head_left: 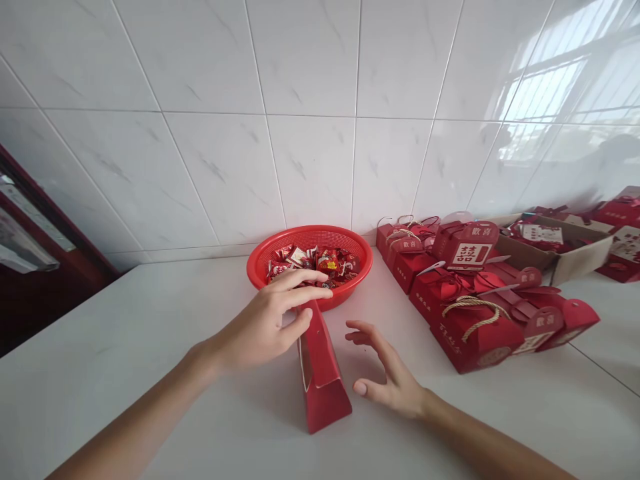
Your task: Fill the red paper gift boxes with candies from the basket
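Note:
A red cardboard gift box (324,363) with sloping sides stands on the white table in front of me, its long side running away from me. An opening shows along its left side, with a pale cord at the edge. My left hand (273,320) reaches over the box's far end, fingers stretched out and apart; whether it touches the box I cannot tell. To the right of the box, my right hand (387,373) is held with fingers curved and apart, holding nothing. Just behind the box sits a red plastic basket (260,257) with wrapped candies (330,260) in it.
Several red gift boxes (460,333) with cord handles are grouped at the right. Behind them stands an open cardboard carton (580,253) holding red items, with more red boxes (623,240) at the far right. A tiled wall (310,167) rises behind the table (150,320).

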Available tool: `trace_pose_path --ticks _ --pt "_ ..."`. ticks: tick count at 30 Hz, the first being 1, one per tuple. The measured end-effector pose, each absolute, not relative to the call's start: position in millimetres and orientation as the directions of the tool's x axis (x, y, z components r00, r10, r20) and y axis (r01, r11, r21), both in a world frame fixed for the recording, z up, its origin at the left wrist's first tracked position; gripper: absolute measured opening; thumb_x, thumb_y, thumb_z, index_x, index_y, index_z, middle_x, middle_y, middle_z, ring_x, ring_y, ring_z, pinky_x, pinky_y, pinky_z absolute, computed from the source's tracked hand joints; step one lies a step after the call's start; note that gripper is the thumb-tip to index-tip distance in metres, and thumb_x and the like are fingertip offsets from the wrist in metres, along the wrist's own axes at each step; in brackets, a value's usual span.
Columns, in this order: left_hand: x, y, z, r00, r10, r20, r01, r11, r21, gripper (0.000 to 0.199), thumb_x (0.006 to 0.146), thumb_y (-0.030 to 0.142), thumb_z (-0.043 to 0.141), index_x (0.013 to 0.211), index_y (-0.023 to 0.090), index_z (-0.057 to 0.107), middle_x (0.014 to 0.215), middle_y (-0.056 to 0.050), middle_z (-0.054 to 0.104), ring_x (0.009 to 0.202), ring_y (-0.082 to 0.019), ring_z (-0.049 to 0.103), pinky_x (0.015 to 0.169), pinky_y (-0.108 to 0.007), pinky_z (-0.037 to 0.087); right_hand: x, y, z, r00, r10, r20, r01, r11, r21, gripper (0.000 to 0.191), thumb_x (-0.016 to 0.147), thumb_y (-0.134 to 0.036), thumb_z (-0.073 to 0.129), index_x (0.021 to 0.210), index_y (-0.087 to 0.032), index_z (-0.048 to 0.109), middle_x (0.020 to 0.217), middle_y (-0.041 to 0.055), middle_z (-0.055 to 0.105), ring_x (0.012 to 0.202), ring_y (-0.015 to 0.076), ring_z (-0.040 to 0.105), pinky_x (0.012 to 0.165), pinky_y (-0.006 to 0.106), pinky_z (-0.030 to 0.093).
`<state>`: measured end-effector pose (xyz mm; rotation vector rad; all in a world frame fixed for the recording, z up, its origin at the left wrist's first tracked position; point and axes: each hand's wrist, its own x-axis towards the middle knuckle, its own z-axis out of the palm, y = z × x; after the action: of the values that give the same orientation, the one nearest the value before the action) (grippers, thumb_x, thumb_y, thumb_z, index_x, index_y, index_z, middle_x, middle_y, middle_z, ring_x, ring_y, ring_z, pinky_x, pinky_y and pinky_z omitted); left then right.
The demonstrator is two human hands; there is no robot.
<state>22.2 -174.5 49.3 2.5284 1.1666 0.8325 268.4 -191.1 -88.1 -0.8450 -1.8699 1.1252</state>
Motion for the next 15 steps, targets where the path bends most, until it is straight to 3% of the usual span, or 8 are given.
trace_pose_path --ticks 4,6,11,15 --pt "14 -167 54 0.636 0.719 0.280 0.474 -0.651 0.594 0.054 0.079 0.014 0.046 0.127 0.026 0.067 0.136 -0.004 0.063 0.128 -0.028 0.055 0.110 -0.045 0.045 270 -192 -88 -0.505 0.825 0.255 0.167 0.384 -0.908 0.086 0.079 -0.066 0.068 0.146 -0.024 0.036 0.144 0.0156 0.046 0.128 0.0329 0.050 0.108 0.052 0.041" --pt "12 -165 53 0.643 0.721 0.258 0.447 -0.627 0.638 0.050 0.078 0.014 0.046 0.121 0.023 0.070 0.126 -0.005 0.069 0.122 -0.027 0.059 0.107 -0.042 0.047 270 -193 -89 -0.522 0.817 0.244 0.183 0.387 -0.904 0.085 0.078 -0.066 0.068 0.145 -0.024 0.036 0.144 0.0160 0.045 0.127 0.0328 0.050 0.107 0.052 0.041" --pt "19 -164 46 0.540 0.792 0.286 0.536 -0.585 0.609 0.026 0.084 0.020 0.054 0.098 0.021 0.075 0.101 -0.005 0.074 0.094 -0.020 0.068 0.087 -0.030 0.055 269 -195 -85 -0.543 0.791 0.280 0.184 0.438 -0.880 0.079 0.083 -0.064 0.065 0.144 -0.022 0.037 0.142 0.0164 0.048 0.126 0.0321 0.051 0.106 0.050 0.043" --pt "24 -166 37 0.357 0.849 0.390 0.585 -0.529 0.615 0.027 0.090 0.037 0.059 0.105 0.020 0.074 0.106 -0.006 0.076 0.099 -0.022 0.069 0.089 -0.031 0.055 267 -196 -79 -0.527 0.775 0.348 0.115 0.471 -0.875 0.078 0.085 -0.061 0.064 0.147 -0.022 0.036 0.144 0.0154 0.049 0.130 0.0316 0.049 0.108 0.048 0.042"
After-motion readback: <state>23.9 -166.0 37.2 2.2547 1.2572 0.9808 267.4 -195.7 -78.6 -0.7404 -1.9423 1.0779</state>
